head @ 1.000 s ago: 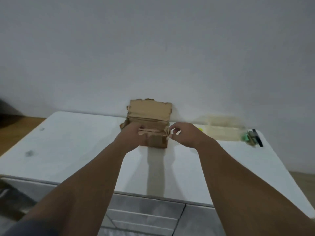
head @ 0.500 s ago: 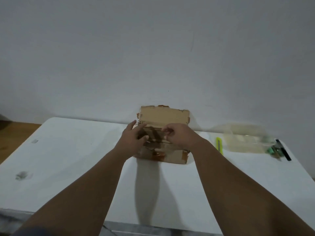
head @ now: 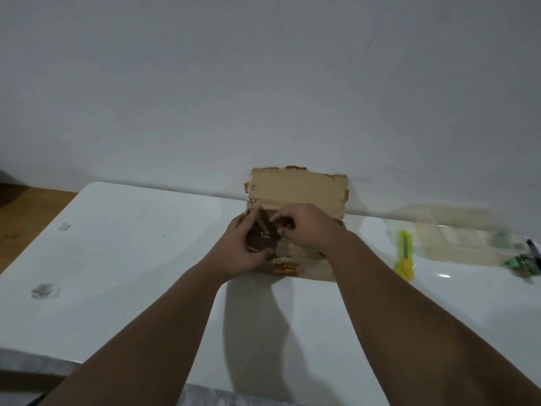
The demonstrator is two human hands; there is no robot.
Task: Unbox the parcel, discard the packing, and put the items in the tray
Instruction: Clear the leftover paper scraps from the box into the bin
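**Box** [head: 298,189]: cardboard, mid-tabletop [head: 131,244], back vs. wall, rear flap up.
**Tray** [head: 456,238]: clear, blurred, to the right, well apart from box; yellow cutter [head: 405,253] between.
**Left grip** [head: 243,253]: fingers + thumb curled round box's left end, holding it.
**Right grip** [head: 307,230]: fingers curled at the opening; what they pinch, if anything, can't tell.
**Step (est.):** unboxing, contents not yet out.
**Next move (est.):** left steadies box, right draws out packing or item; flaps look torn, so go gently.
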